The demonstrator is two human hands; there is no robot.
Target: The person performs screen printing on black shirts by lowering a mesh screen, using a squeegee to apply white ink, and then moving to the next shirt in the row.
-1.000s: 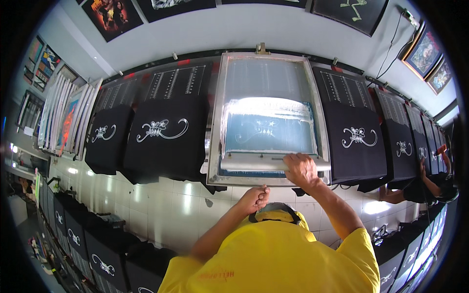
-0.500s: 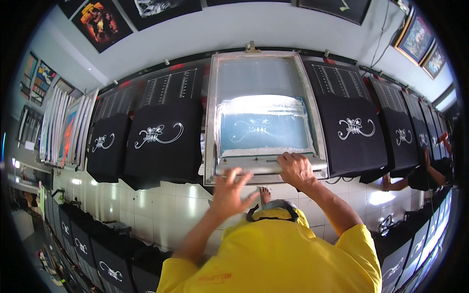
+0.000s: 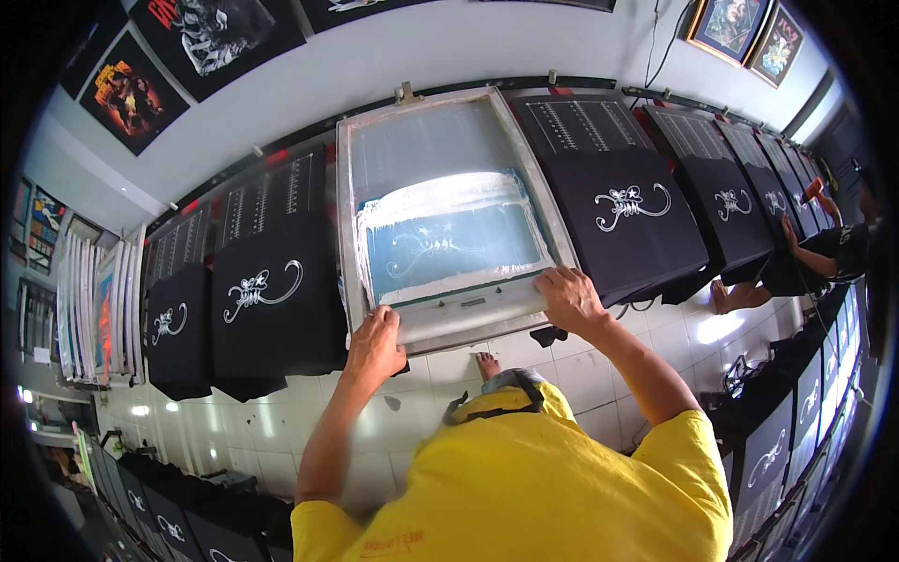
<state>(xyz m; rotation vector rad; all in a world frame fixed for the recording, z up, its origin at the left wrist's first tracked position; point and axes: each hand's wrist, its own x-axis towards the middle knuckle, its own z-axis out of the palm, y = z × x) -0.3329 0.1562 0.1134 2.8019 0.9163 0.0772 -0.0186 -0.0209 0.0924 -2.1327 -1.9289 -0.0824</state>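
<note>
A silk-screen printing frame [image 3: 348,234] with pale rails and blue-grey mesh lies at the middle of the row of boards. White ink is banked across its mesh around a curly, starred design. Along the near rail rests a long grey squeegee [image 3: 464,314]. My left hand [image 3: 375,342] is closed over the frame's near left corner, beside the squeegee's left end. At the near right corner my right hand [image 3: 573,300] curls its fingers over the frame, by the squeegee's other end. Both thumbs are partly hidden.
Black shirts printed white lie on boards to the left [image 3: 276,290] and right [image 3: 629,211]. Upright screens [image 3: 89,309] stand far left. Another person's arm [image 3: 810,253] reaches toward the row at right. A second row of shirts [image 3: 768,450] runs behind me.
My left hand has come from in front of the squeegee onto the left corner. My right hand has slid outward along to the right corner. The view has turned.
</note>
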